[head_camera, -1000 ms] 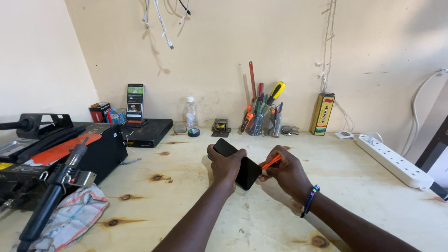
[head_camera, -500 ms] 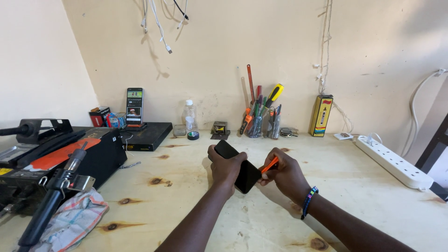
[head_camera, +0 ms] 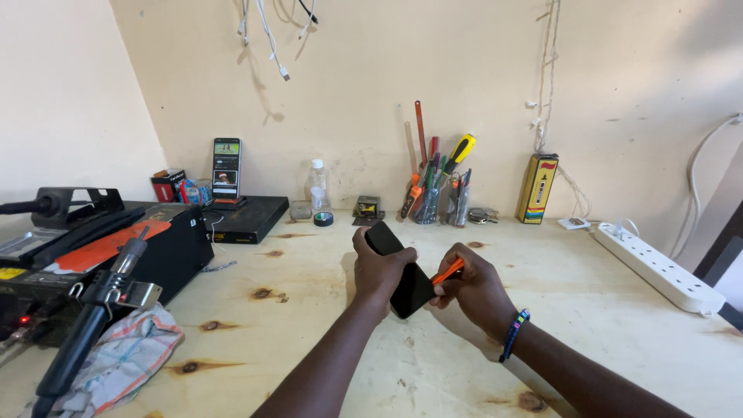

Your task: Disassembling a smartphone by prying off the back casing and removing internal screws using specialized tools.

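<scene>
A black phone (head_camera: pixel 410 290) is held tilted above the pale wooden bench (head_camera: pixel 309 340), its top end pointing away from me. My left hand (head_camera: pixel 378 269) wraps around the middle of the phone. My right hand (head_camera: pixel 474 290) pinches a thin orange tool (head_camera: pixel 447 272) whose tip rests against the phone's right edge. A beaded bracelet (head_camera: pixel 513 334) sits on my right wrist.
A black machine (head_camera: pixel 116 251) with a hot-air handle (head_camera: pixel 93 317) and a rag (head_camera: pixel 131 356) stands at the left. Against the wall are a lit phone on a stand (head_camera: pixel 227 166), a clear bottle (head_camera: pixel 316 186), a cup of screwdrivers (head_camera: pixel 433 193) and a yellow box (head_camera: pixel 537 188). A white power strip (head_camera: pixel 658 267) lies at the right.
Both hands keep the same grip on the phone and the orange tool; they have shifted only slightly over the bench.
</scene>
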